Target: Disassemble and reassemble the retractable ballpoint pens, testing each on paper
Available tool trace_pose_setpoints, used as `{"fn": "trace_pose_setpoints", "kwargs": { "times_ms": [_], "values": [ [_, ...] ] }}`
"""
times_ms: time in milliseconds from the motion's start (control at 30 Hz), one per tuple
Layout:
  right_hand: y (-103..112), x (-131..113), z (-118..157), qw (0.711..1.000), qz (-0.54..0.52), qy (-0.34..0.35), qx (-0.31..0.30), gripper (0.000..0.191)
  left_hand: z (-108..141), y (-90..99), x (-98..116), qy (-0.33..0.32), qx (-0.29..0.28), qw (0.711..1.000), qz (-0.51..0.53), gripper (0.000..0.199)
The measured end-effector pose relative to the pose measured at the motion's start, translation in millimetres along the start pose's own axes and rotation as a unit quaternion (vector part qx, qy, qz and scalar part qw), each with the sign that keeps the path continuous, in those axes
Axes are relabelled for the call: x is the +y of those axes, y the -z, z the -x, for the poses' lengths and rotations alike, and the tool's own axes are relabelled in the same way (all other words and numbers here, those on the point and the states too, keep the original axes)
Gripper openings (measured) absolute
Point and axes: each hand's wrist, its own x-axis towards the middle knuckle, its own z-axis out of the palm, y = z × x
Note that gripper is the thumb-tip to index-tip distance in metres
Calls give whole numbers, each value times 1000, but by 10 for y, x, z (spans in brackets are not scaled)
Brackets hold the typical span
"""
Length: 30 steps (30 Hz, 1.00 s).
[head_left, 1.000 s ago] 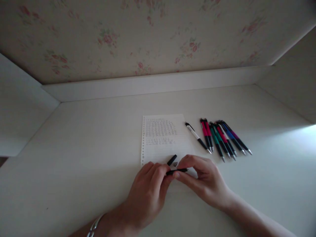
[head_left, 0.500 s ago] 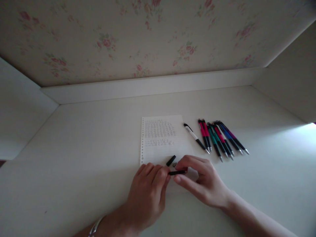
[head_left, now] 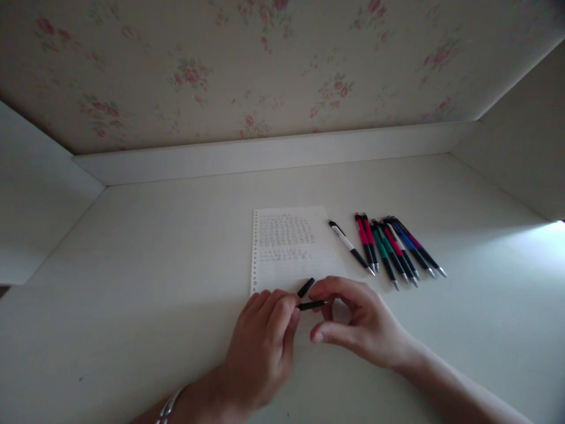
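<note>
My left hand (head_left: pixel 267 341) is closed around a slim black pen barrel (head_left: pixel 311 305), whose free end points right. The rest of that barrel is hidden in my fingers. My right hand (head_left: pixel 353 318) curves around the free end, thumb and index finger well apart. At its index fingertip is a tiny dark piece (head_left: pixel 310 297), mostly covered; whether the fingers grip it I cannot tell. A short black tube, like a pen grip (head_left: pixel 306 287), lies slanted on the lined sheet of paper (head_left: pixel 282 274) just beyond my hands.
A white and black pen (head_left: pixel 351 246) lies by the sheet's right edge. Farther right, several pens in pink, green, white, blue and purple (head_left: pixel 392 247) lie side by side. The white desk (head_left: pixel 176 247) meets a low ledge and a flowered wall behind.
My right thumb has drawn away from the barrel, widening the gap to the index finger. The index fingertip now covers most of the small piece that lay by the black tube.
</note>
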Motion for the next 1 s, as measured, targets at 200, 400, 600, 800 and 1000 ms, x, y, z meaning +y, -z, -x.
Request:
{"fn": "trace_pose_setpoints", "kwargs": {
  "times_ms": [200, 400, 600, 800, 1000],
  "values": [
    [-5, -36, -25, 1000, -14, 12, -20, 19, 12, 11, 29, 2, -8, 1000, 27, 16],
    [-18, -62, -17, 1000, 0, -2, -1, 29, 15, -10, 2, -19, 2, 999, 45, 12],
    [-3, -64, -25, 998, -43, 29, -30, 19, 19, -6, 23, 12, -30, 998, 47, 19],
    [-23, -85, -22, 999, -30, 13, -6, 21, 30, -8, 32, -24, 20, 999, 21, 23],
    [-44, -52, 43, 997, -64, -17, -32, 24, 11, 10, 24, -1, -20, 998, 58, 18]
  ]
}}
